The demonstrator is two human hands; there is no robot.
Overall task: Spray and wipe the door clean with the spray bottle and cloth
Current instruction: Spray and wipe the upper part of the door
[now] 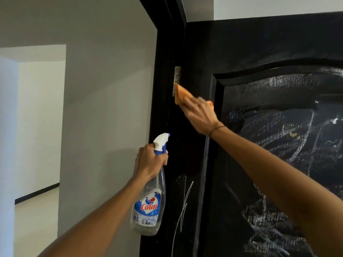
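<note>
Nearest the camera, the left hand [151, 162] is wrapped round the neck of the spray bottle [149, 197], fingers curled just under the white trigger head, so the bottle hangs upright by its own weight with the nozzle turned toward the dark wood; held like this it looks parked rather than aimed, ready for another burst but kept out of the wiping arm's way, and whether a finger sits on the trigger I cannot tell; the clear body seems to hold little liquid, though the level is hard to read. Just past the bottle, on the hinge-side stile of the door [241, 45], thin white scratch-like streaks [185, 204] run down the black surface, apparently not yet wiped. Higher and farther in, the right hand [201, 113] reaches up with the arm stretched across the door, fingers laid fairly flat over the orange cloth [182, 93] and pressing it against the stile; the cloth's far edge lies right at the metal hinge [177, 73], probably so the corner can work into the narrow strip beside the door frame [163, 89], where a flat palm would not fit. To the right, the raised panel [287, 145] shows whitish smears and wet sheen, which suggests spray or residue waiting for a pass, so the job looks partly done, with the edge in hand now. Beyond the frame, a pale wall [102, 108] and a lit opening [40, 117] lead off.
</note>
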